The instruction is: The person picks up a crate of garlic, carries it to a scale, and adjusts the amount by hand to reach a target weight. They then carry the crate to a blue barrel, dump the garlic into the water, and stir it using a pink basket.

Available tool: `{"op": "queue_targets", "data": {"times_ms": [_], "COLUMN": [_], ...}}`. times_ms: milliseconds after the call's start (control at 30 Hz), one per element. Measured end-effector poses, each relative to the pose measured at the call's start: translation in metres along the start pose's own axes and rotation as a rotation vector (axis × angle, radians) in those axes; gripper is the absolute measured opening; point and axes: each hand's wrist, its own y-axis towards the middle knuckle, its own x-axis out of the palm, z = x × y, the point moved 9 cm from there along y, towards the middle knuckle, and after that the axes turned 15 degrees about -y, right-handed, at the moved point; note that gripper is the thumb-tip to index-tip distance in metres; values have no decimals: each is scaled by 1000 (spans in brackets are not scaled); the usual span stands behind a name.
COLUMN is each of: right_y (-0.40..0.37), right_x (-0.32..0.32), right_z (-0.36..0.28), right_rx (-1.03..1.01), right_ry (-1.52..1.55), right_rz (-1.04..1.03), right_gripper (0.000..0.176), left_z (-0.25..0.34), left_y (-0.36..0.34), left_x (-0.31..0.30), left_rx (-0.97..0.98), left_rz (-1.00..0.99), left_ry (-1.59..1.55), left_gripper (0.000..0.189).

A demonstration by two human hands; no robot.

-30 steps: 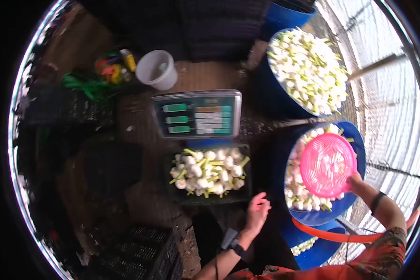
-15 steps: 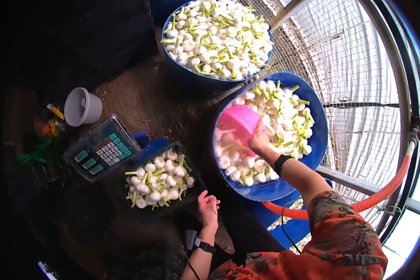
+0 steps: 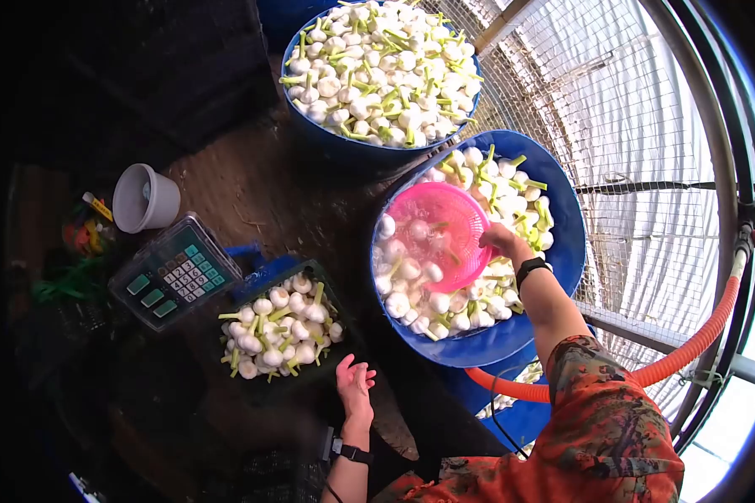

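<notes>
Turned mouth-up, the round pink plastic basket (image 3: pixel 460 230) mid-frame now lies left of the right hand (image 3: pixel 503 241) gripping its rim, left hand (image 3: pixel 356 388) loosely open, empty

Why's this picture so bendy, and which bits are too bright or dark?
Head view, right: the pole bows, probably from a wide lens; head view, upper right: white glare behind the mesh; head view, left: deep shadow, though the bucket shows; head view, middle: the colander is clear, the garlic inside hazier.
</notes>
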Motion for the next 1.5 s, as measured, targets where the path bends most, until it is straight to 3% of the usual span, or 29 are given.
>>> {"op": "queue_targets", "data": {"times_ms": [33,67,100,167,233,300,333,433,500,533,567,600,667,700,800,833,867,900,967,1000,1033,1067,1367,1433,1500], "right_y": [-16,-26,-46,-95,-79,-73,-71,-49,-28,-25,-23,-24,-66,-89,-45,-39,-43,-8,-6,-1,-22,-21,-37,-57,-81], "right_x": [-9,-29,-55,-60,11,92,114,148,164,169,165,183,198,204,244,238,239,260,265,275,264,255,247,236,203], "right_z": [-11,-24,-36,-116,-151,-164,-170,-158,-137,-132,-134,-122,-154,-172,-137,-130,-130,-96,-90,-80,-108,-115,-103,-110,-121], "right_rx": [49,209,281,-13,-555,-543,-550,-249,-186,-181,-186,-166,-366,-470,-302,-258,-280,-277,-208,-443,-362,-340,-284,-228,-133], "right_ry": [253,-305,-515,-641,-508,-793,-791,-905,-896,-955,-968,-956,-1057,-1102,-1218,-917,-944,-1000,-999,-1119,-1148,-1109,-674,-521,-349], "right_rz": [-17,-11,399,931,746,549,538,455,28,-137,-138,-396,-451,-468,83,111,235,330,266,498,-19,-54,-212,-168,44], "right_gripper": [37,43,40,37,26,43,43,63,84,83,83,84,77,75,50,45,36,36,46,44,42,42,41,42,42], "left_z": [2,4,4,-3,-7,-9,-10,-8,-7,-10,-14,-16,-16,-15,-19,-19,-21,-25,-25,-19,-19,-21,-30,-25,-19], "left_y": [0,-1,-5,-4,-1,-3,-2,-1,-4,-2,0,0,-1,-2,-2,-2,-1,1,1,-1,-2,2,2,-2,-5], "left_x": [3,4,2,-11,-16,-25,-32,-45,-54,-60,-64,-68,-71,-68,-64,-65,-65,-67,-70,-70,-79,-84,-114,-112,-114], "left_rx": [1,15,22,19,26,23,22,72,74,67,67,71,77,74,63,69,70,71,60,86,81,63,-1,5,22], "left_rz": [2,-7,-15,4,25,32,45,17,20,32,35,39,48,38,31,31,14,12,13,9,28,24,106,88,70], "left_ry": [-7,-14,-16,-5,-12,-42,-44,4,-32,-31,-44,-43,-47,-43,-35,-34,-51,-59,-34,-41,-36,-20,-91,-106,-122], "left_gripper": [43,42,42,42,41,41,41,41,40,39,39,38,38,38,37,37,37,37,37,37,37,37,34,34,35]}}
